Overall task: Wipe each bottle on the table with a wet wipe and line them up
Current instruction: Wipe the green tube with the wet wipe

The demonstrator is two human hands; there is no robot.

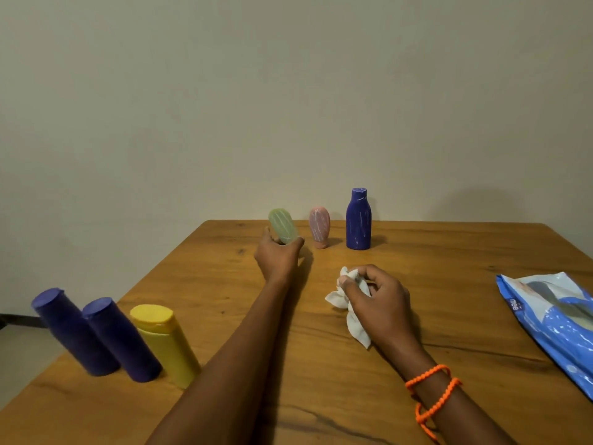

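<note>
My left hand (278,256) reaches far across the wooden table (417,396) and grips the base of a small green bottle (282,229) with pale scribble marks, tilted to the left. Beside it stand a pink bottle (319,230) and a taller dark blue bottle (358,220), both scribbled on. My right hand (380,300) rests on the table, pinching a crumpled white wet wipe (348,305). At the near left, two purple bottles (75,332) (122,340) and a yellow bottle (165,342) stand in a row.
A blue and white wet wipe packet (552,319) lies at the right edge of the table. Orange bead bracelets (431,390) circle my right wrist. A plain wall stands behind the table's far edge.
</note>
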